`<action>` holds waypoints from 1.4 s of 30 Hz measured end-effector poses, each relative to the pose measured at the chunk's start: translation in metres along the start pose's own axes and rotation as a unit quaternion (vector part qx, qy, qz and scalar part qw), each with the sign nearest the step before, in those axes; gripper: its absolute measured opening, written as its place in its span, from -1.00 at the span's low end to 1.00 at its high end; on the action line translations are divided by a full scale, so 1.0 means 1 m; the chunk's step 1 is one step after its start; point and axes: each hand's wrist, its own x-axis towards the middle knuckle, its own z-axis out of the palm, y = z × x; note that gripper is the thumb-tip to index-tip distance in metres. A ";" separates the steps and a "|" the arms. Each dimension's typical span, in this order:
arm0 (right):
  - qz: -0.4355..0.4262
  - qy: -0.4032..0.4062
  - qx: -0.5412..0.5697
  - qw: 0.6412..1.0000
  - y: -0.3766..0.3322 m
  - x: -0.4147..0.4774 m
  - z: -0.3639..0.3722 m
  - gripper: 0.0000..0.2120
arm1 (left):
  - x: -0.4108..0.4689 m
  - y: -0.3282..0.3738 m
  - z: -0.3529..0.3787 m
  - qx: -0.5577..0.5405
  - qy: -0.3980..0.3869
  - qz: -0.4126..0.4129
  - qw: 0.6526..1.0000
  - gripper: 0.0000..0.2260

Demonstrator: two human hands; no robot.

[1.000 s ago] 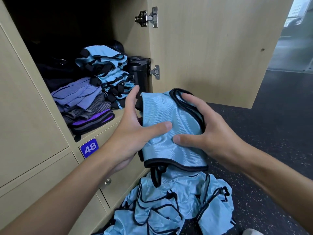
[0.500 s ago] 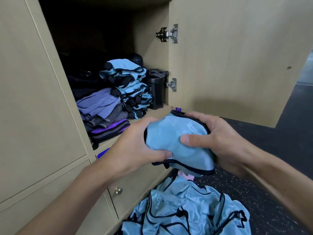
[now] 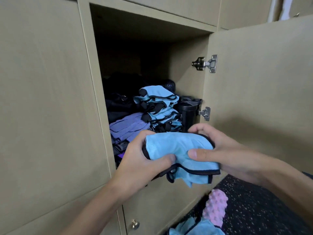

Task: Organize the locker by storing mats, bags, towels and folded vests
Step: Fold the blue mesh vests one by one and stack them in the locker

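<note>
A folded light-blue vest with black trim (image 3: 176, 150) is held in front of the open locker (image 3: 135, 48). My left hand (image 3: 144, 160) grips its left side, thumb on top. My right hand (image 3: 218, 150) grips its right side, fingers curled over the far edge. Inside the locker a stack of folded blue vests (image 3: 159, 107) stands at the right, with purple folded cloth (image 3: 128, 128) and dark striped towels (image 3: 121, 146) to its left. Dark bags (image 3: 122, 99) fill the back.
A black bottle (image 3: 187, 114) stands at the locker's right wall, beside the open door (image 3: 262, 99). On the dark speckled floor lie a pink knobbly roller (image 3: 215, 207) and a heap of loose blue vests (image 3: 194, 228). A lower locker door has a small knob (image 3: 135, 224).
Both hands have lifted the folded vest up toward the locker opening and bunched it tighter. My view has tilted upward, so the floor heap has dropped to the bottom edge.
</note>
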 end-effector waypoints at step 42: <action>-0.108 0.096 -0.606 0.783 -0.003 0.309 -0.049 -0.45 | 0.262 -0.083 -0.018 0.399 0.222 -0.046 0.888 -0.58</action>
